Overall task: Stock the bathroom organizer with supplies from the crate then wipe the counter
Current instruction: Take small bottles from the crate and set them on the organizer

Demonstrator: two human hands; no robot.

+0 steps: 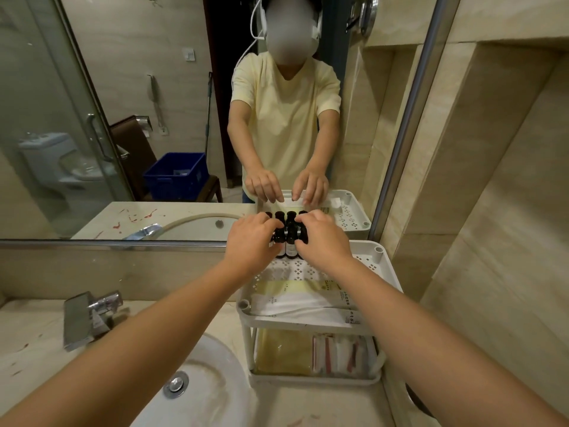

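Stocking stage, late. The bottles [290, 241], a cluster of small dark ones, are stood upright at the back of the top tier of the organizer [378, 253], against the mirror [92, 118]. The cluster is gripped on its two sides, the left hand [252, 241] and right hand [323, 238] each curled round the outer bottles. Flat packets [295, 298] are already laid at the front of that tier, and sachets [335, 354] on the lower one. What remains in the crate [175, 175], reflected behind, cannot be told. The bench [37, 318] is judged not yet wiped: red smears [26, 346] are left.
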